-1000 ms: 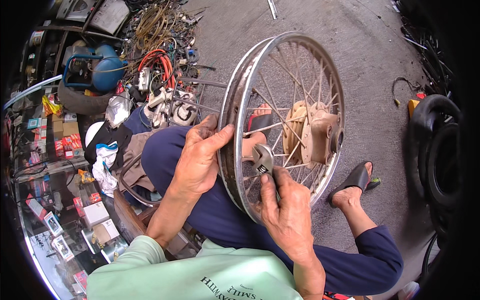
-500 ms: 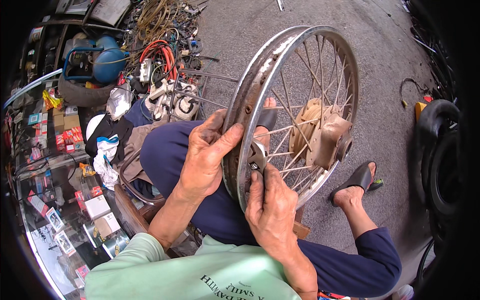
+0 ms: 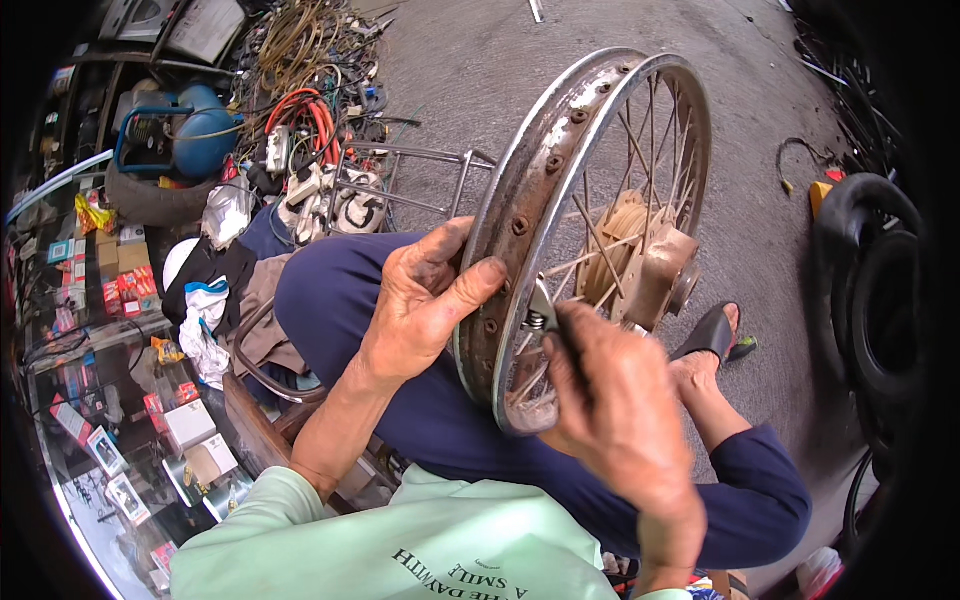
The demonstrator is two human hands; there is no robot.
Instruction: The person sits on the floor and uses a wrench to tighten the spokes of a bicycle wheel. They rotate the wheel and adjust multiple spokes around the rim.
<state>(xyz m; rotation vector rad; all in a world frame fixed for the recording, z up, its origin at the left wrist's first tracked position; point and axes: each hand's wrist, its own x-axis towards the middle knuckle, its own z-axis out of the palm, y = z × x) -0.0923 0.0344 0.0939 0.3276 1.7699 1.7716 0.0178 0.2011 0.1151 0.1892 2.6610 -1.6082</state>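
- Two grips, both closed: the left grip (image 3: 425,305) pinches the wheel's rim, thumb on its outer face; the right grip (image 3: 620,400) wraps one adjustable wrench (image 3: 540,300).
- One spoked wheel (image 3: 522,200) stands tilted over the bent navy trouser leg (image 3: 340,300), its long axis climbing toward upper right; its one hub (image 3: 655,265) points rightward.
- The wheel mostly extends up and right of the left grip.
- The wrench head points up beside the rim, above the right grip.
- Outward: one black sandal (image 3: 712,335), one blue tank (image 3: 205,130).
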